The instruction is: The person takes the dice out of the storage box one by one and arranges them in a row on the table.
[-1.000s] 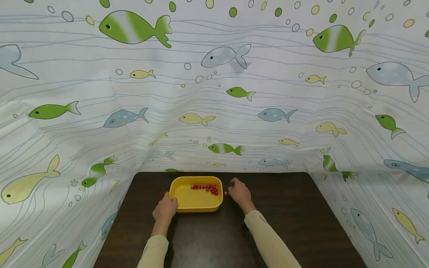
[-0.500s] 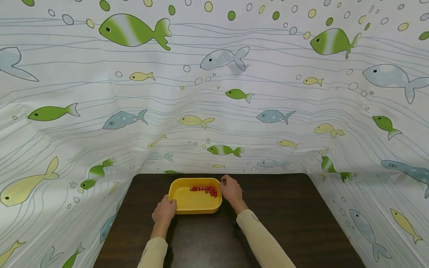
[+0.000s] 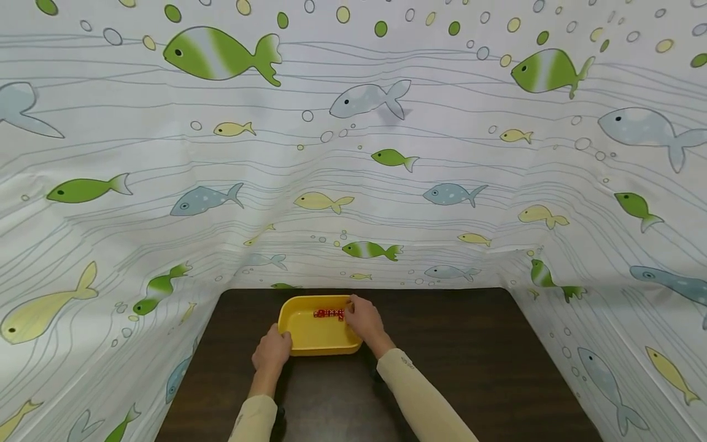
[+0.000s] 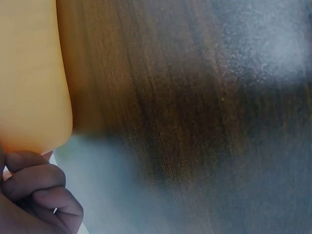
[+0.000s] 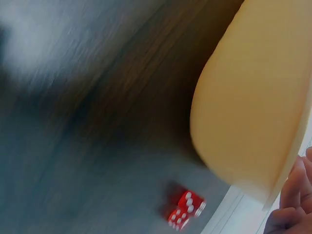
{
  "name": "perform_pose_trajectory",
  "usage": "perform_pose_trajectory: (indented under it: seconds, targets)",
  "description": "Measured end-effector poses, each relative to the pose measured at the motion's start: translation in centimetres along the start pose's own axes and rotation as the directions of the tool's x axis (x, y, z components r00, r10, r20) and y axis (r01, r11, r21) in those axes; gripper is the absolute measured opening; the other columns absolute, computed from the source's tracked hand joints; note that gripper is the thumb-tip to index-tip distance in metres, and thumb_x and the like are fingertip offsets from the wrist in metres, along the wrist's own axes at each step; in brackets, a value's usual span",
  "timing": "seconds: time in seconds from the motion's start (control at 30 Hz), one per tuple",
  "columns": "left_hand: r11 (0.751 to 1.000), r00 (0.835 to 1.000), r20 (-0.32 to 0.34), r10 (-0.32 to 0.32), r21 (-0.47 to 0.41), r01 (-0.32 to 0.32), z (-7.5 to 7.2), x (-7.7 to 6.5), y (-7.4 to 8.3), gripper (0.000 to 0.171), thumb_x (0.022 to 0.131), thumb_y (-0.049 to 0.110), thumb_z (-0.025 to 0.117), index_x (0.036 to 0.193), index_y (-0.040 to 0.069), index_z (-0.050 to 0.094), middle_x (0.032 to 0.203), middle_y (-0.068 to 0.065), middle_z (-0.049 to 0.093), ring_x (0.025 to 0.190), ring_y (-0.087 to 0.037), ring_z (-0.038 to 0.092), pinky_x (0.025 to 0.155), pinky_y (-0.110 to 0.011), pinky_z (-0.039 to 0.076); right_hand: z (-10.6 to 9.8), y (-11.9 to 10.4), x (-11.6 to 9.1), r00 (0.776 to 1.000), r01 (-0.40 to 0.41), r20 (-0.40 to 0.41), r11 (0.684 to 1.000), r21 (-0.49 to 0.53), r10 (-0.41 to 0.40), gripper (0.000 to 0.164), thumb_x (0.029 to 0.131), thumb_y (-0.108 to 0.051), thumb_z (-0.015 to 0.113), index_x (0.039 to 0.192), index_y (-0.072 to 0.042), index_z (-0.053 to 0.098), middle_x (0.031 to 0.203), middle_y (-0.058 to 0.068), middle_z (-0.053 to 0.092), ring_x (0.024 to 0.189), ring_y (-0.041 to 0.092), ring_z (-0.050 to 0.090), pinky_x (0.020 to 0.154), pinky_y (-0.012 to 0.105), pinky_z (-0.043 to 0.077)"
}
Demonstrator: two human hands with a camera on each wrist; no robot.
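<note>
A shallow yellow plastic tray stands on the dark table, with a row of small red dice along its far side. My left hand grips the tray's left wall, thumb at the rim and fingers curled beneath it in the left wrist view. Over the tray's right wall reaches my right hand, its fingertips down beside the dice. It covers the right end of the row, and whatever its curled fingers may hold is hidden. Two more red dice lie on the table outside the tray, touching each other, in the right wrist view.
The dark wood table extends to both sides and in front of the tray. A white sheet printed with fish hangs behind the table and along both sides.
My right hand has moved left from the dice on the table, over the tray's right rim and into the tray. My left hand keeps its grip on the tray, which stays in place.
</note>
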State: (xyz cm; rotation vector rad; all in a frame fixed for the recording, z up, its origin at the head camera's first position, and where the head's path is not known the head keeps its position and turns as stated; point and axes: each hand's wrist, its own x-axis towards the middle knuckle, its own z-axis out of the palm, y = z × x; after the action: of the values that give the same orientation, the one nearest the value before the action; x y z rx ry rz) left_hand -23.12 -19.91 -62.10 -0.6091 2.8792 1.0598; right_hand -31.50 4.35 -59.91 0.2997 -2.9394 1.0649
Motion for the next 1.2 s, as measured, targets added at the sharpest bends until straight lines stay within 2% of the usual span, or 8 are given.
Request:
perform_pose_trajectory:
  seconds: [0.27,0.5,0.67,0.8,1.03,1.2]
  targets:
    - [1.0,1.0,0.026,-0.017,0.015,0.017,-0.2,-0.1,-0.1,0.054,0.107,0.027,0.043,0.15,-0.006,0.047,0.104,-0.024,0.068,0.078,-0.032,0.061,0.076,-0.056,0.051,2.3,-1.2,0.3,0.997,0.033,0.066,0.997,-0.07,-0.029,0.026,0.103,-0.022,0.068,0.127,-0.014,0.074,0.111,0.0,0.075,0.076,0.013,0.057,0.077,0.034,0.054]
    - [1.0,0.999,0.035,-0.024,0.009,0.023,-0.2,-0.1,-0.4,0.053,0.107,0.026,0.044,0.149,-0.005,0.047,0.107,-0.025,0.068,0.08,-0.033,0.061,0.077,-0.056,0.051,3.4,-2.1,0.1,0.992,0.046,0.117,0.997,-0.064,-0.039,0.022,0.103,-0.02,0.07,0.123,-0.013,0.075,0.115,0.001,0.076,0.083,0.013,0.059,0.092,0.039,0.06]
    - [1.0,0.999,0.025,-0.022,0.022,0.021,0.0,0.2,0.0,0.053,0.107,0.027,0.043,0.149,-0.005,0.047,0.106,-0.024,0.068,0.078,-0.034,0.062,0.076,-0.056,0.051,3.6,-2.1,0.2,0.992,0.038,0.121,0.996,-0.08,-0.028,0.022,0.104,-0.02,0.068,0.124,-0.013,0.074,0.119,0.001,0.076,0.088,0.014,0.061,0.095,0.04,0.059]
    - [0.999,0.999,0.03,-0.043,0.034,0.042,0.0,0.2,0.2,0.052,0.107,0.027,0.043,0.148,-0.005,0.047,0.101,-0.022,0.066,0.078,-0.033,0.06,0.077,-0.055,0.05,4.1,-2.0,0.4,0.987,0.025,0.157,0.997,-0.075,-0.013,0.029,0.105,-0.021,0.067,0.132,-0.013,0.073,0.128,0.004,0.076,0.092,0.016,0.062,0.099,0.043,0.059]
    - [0.998,0.997,0.047,-0.053,0.047,0.051,-0.1,0.1,0.7,0.054,0.107,0.027,0.042,0.151,-0.004,0.045,0.107,-0.024,0.067,0.082,-0.035,0.061,0.082,-0.059,0.05,4.6,-2.2,1.0,0.98,0.035,0.2,0.997,-0.068,-0.021,0.032,0.104,-0.02,0.068,0.135,-0.013,0.071,0.129,0.003,0.075,0.092,0.017,0.062,0.099,0.042,0.058]
    - [0.996,0.997,0.049,-0.067,0.063,0.064,0.0,0.2,0.7,0.054,0.107,0.027,0.043,0.152,-0.003,0.044,0.108,-0.023,0.068,0.084,-0.034,0.062,0.084,-0.059,0.05,4.8,-2.7,1.4,0.976,0.051,0.216,0.997,-0.064,-0.036,0.034,0.103,-0.02,0.069,0.137,-0.013,0.071,0.135,0.004,0.074,0.102,0.019,0.065,0.109,0.046,0.055]
